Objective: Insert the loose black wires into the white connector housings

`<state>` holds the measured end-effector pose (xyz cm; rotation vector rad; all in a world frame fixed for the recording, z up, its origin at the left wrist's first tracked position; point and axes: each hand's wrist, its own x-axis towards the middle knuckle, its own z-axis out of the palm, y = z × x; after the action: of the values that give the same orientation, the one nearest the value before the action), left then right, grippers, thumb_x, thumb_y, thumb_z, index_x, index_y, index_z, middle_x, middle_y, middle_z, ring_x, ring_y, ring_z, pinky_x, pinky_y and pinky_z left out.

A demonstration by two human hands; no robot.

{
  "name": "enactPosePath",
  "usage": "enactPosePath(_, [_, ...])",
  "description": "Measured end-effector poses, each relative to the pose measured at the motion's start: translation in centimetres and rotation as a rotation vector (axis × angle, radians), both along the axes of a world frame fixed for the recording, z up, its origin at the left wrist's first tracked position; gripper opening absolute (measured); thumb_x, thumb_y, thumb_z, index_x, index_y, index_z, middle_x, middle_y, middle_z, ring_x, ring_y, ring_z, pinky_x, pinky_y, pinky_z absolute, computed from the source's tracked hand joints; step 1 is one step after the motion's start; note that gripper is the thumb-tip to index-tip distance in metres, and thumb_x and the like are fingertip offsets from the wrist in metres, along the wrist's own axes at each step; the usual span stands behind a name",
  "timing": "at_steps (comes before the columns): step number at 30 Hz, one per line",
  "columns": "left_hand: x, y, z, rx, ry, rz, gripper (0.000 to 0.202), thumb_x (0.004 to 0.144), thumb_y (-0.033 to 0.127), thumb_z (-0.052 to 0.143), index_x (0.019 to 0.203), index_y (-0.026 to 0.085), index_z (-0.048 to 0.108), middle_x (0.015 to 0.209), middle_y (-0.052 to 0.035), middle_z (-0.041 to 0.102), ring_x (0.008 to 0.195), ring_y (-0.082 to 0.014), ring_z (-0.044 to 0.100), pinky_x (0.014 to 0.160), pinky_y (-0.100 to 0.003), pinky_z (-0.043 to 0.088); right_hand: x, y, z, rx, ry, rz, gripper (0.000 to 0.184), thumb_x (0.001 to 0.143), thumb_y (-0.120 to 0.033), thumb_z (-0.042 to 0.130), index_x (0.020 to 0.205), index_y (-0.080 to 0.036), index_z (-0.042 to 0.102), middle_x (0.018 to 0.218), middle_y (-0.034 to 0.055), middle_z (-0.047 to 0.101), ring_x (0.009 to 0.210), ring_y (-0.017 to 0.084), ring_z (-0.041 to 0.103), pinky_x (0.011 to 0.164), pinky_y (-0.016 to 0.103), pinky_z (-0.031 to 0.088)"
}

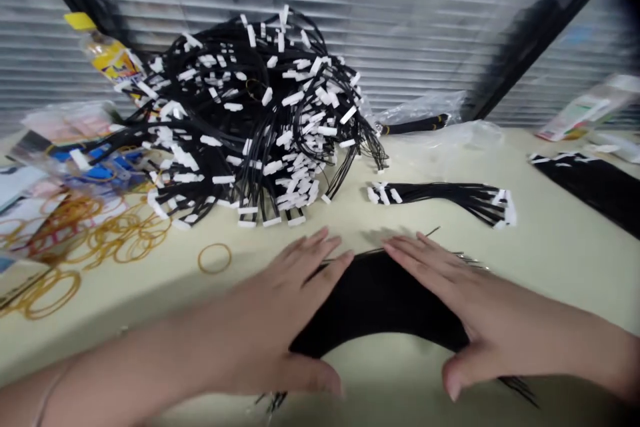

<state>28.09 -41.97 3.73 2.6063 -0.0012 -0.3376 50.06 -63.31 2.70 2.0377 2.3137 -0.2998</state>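
While both hands lie open, the fingers (320, 253) of the left hand (270, 307) and the right hand (493, 320) are spread wide, closed around nothing and resting on either side of one dense black wire bundle (380, 300) on the pale worktop (560, 267). Thin wire ends poke out past that bundle at its far edge and below both hands. Just beyond the fingers lies a second, looser bundle of black wires (440, 200), with white connectors at both ends, and a third black bundle (585, 187) runs off the right edge of the view. Straight ahead stands one large heap of black wires (250, 113) bristling with white connectors (far too many to count). One lone rubber band (215, 258) sits just left of the left hand's fingers, apart from a tangle of many more rubber bands (100, 240) nearer the left edge. Behind the heap on the left is one plastic bottle (107, 53) with a yellow cap, lying tilted, while one clear plastic bag (415, 121) holding a black item lies beyond the heap's right side, against the window blinds (400, 33)
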Motion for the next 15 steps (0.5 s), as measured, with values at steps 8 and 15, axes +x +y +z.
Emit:
enactPosePath(8, [-5.8,0.6,-4.1,0.255,-0.349,-0.051,0.125,0.052,0.062,0.070,0.146,0.020,-0.002,0.149,-0.0129,-0.006,0.136,-0.0398,0.010,0.106,-0.052,0.030,2.9,-6.2,-2.8,0.153,0.106,-0.325,0.108,0.070,-0.073,0.044,0.146,-0.016,-0.008,0.149,0.0163,0.001,0.135,0.039,0.013,0.100,0.058,0.029])
enactPosePath(15, [-5.5,-0.5,-6.3,0.388,-0.366,0.070,0.131,0.045,0.058,0.074,0.146,0.020,-0.001,0.149,-0.0144,-0.003,0.134,-0.0428,0.012,0.099,-0.055,0.036,1.5,-4.5,-2.8,0.119,-0.065,-0.119,0.124,0.057,-0.082,0.048,0.146,-0.012,-0.003,0.147,0.0217,-0.007,0.135,0.042,0.001,0.102,0.064,0.015])
